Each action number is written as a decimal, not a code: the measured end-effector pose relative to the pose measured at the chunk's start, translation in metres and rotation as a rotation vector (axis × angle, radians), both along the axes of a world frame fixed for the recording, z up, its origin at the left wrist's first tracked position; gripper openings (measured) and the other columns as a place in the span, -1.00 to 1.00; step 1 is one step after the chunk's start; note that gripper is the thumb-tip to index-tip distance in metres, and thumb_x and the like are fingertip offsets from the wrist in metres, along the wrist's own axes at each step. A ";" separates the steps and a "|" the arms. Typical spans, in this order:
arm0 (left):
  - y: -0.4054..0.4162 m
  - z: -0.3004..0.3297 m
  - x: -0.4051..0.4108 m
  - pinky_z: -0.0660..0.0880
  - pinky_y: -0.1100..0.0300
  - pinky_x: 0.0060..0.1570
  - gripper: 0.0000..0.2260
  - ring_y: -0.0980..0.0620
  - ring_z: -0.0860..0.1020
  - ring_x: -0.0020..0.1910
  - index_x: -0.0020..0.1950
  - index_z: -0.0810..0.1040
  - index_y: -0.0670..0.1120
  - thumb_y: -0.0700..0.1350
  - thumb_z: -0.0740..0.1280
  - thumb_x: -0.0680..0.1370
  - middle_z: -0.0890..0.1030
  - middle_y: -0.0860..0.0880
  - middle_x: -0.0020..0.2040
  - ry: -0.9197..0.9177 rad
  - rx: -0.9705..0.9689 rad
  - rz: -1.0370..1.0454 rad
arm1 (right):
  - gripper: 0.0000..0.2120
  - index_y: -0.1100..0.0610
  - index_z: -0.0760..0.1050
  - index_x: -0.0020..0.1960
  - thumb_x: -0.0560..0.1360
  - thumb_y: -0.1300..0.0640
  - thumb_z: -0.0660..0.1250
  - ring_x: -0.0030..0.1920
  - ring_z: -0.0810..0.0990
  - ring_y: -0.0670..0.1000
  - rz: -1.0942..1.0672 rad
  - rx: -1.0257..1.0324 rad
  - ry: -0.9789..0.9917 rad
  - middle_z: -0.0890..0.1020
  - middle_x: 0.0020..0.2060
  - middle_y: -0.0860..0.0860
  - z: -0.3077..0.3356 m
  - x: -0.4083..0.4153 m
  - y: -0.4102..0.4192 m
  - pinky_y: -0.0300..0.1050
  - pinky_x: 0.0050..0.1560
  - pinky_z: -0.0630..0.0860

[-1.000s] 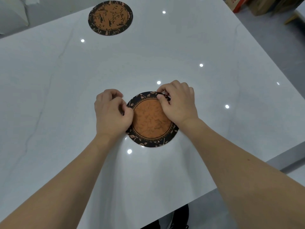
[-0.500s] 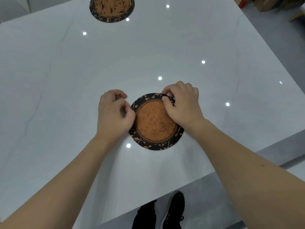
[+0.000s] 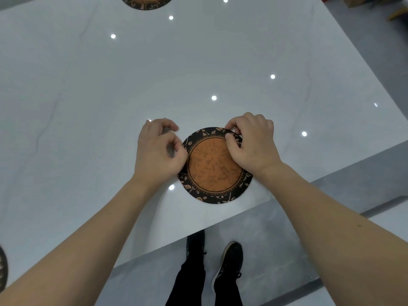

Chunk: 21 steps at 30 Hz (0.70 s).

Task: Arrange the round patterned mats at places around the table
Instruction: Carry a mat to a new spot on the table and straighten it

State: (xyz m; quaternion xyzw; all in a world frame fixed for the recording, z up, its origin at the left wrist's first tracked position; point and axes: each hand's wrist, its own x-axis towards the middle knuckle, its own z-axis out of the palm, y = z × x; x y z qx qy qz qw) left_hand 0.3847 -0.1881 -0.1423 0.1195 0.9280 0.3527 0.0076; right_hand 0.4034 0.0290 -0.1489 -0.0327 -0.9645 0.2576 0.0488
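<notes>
Two bare hands meet over a round patterned mat on a glossy white surface [image 3: 88,107]. The left hand [image 3: 157,154] is curled, its thumb and forefinger pinching the mat's left edge. The right hand [image 3: 251,144] is also curled, with its fingertips gripping the mat's upper right rim, where the black border lifts slightly under the thumb. Both forearms reach in from the bottom corners of the view.

The mat [image 3: 213,171] has an orange centre with a faint leaf design and a black border printed with pale leaves. It lies flat near the surface's front edge, just ahead of the person's body.

Compared with half a second earlier, the hands keep the same grip on the same mat, but the view has tipped downward. More of the grey floor [image 3: 287,228] and the person's dark trousers and black shoes [image 3: 228,263] now show below the surface edge.

A second mat [image 3: 146,2] at the far side of the surface, earlier seen nearly whole, is now cut off by the top of the frame. A sliver of a third mat [image 3: 3,268] has appeared at the left edge. Small white light reflections dot the surface.
</notes>
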 end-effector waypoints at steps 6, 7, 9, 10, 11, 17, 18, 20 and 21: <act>0.001 0.003 0.007 0.29 -0.23 0.33 -0.88 0.23 0.30 0.01 -0.35 0.51 -0.14 -0.17 0.33 0.39 0.52 -0.02 0.07 -0.014 -0.003 -0.016 | -0.84 0.02 0.55 -0.01 0.45 0.08 0.26 -0.06 0.46 0.02 -0.006 -0.006 0.003 0.50 -0.17 -0.08 0.000 0.009 0.000 -0.12 0.06 0.21; 0.001 0.004 0.008 0.28 -0.25 0.33 -0.88 0.24 0.29 0.01 -0.35 0.51 -0.14 -0.18 0.33 0.39 0.52 -0.02 0.07 -0.016 -0.005 -0.020 | -0.84 0.02 0.55 -0.01 0.44 0.08 0.26 -0.06 0.46 0.02 -0.007 -0.005 0.004 0.50 -0.18 -0.09 0.000 0.010 0.000 -0.12 0.06 0.21; 0.001 0.004 0.011 0.28 -0.25 0.33 -0.88 0.23 0.30 0.02 -0.35 0.51 -0.14 -0.19 0.34 0.39 0.53 -0.02 0.08 -0.017 -0.010 -0.025 | -0.84 0.02 0.55 -0.02 0.43 0.08 0.26 -0.06 0.45 0.01 -0.004 -0.004 0.004 0.47 -0.19 -0.11 0.000 0.012 0.000 -0.14 0.05 0.21; 0.001 0.004 0.013 0.28 -0.25 0.33 -0.88 0.23 0.31 0.02 -0.35 0.51 -0.14 -0.19 0.34 0.39 0.53 -0.02 0.08 -0.013 -0.014 -0.029 | -0.84 0.02 0.55 -0.03 0.43 0.08 0.26 -0.07 0.45 0.01 -0.003 -0.004 0.003 0.46 -0.19 -0.12 0.000 0.013 0.000 -0.14 0.04 0.21; 0.000 0.003 0.014 0.28 -0.24 0.34 -0.88 0.22 0.31 0.03 -0.35 0.51 -0.14 -0.19 0.34 0.39 0.53 -0.02 0.07 -0.008 -0.017 -0.033 | -0.85 0.02 0.55 -0.04 0.42 0.08 0.26 -0.07 0.45 0.00 -0.002 -0.005 0.002 0.45 -0.20 -0.13 0.000 0.014 0.000 -0.13 0.05 0.21; -0.001 0.003 0.015 0.17 -0.05 0.45 -0.87 0.10 0.41 0.11 -0.35 0.50 -0.12 -0.19 0.34 0.40 0.53 0.00 0.09 0.009 -0.048 -0.069 | -0.85 0.02 0.53 -0.09 0.37 0.08 0.25 -0.12 0.39 -0.05 -0.005 -0.028 0.011 0.41 -0.26 -0.16 0.001 0.016 0.001 -0.14 0.06 0.22; -0.001 0.003 0.016 0.17 0.03 0.44 -0.87 0.05 0.42 0.13 -0.35 0.51 -0.13 -0.19 0.34 0.41 0.53 0.00 0.09 0.006 -0.053 -0.073 | -0.85 0.02 0.53 -0.10 0.37 0.08 0.24 -0.13 0.38 -0.05 -0.001 -0.030 0.011 0.41 -0.26 -0.16 0.001 0.016 0.001 -0.14 0.06 0.21; -0.002 0.003 0.016 0.10 0.24 0.40 -0.88 -0.01 0.44 0.18 -0.34 0.52 -0.13 -0.19 0.33 0.40 0.52 0.00 0.11 -0.003 -0.051 -0.078 | -0.86 0.02 0.52 -0.12 0.36 0.07 0.23 -0.14 0.37 -0.06 0.002 -0.027 0.014 0.41 -0.28 -0.16 0.000 0.017 0.002 -0.14 0.04 0.20; -0.002 0.004 0.016 0.08 0.28 0.38 -0.89 -0.03 0.44 0.19 -0.34 0.52 -0.13 -0.19 0.33 0.40 0.52 0.00 0.11 -0.006 -0.047 -0.081 | -0.86 0.02 0.52 -0.13 0.36 0.07 0.23 -0.15 0.37 -0.06 0.002 -0.026 0.017 0.41 -0.29 -0.16 0.000 0.017 0.002 -0.15 0.03 0.20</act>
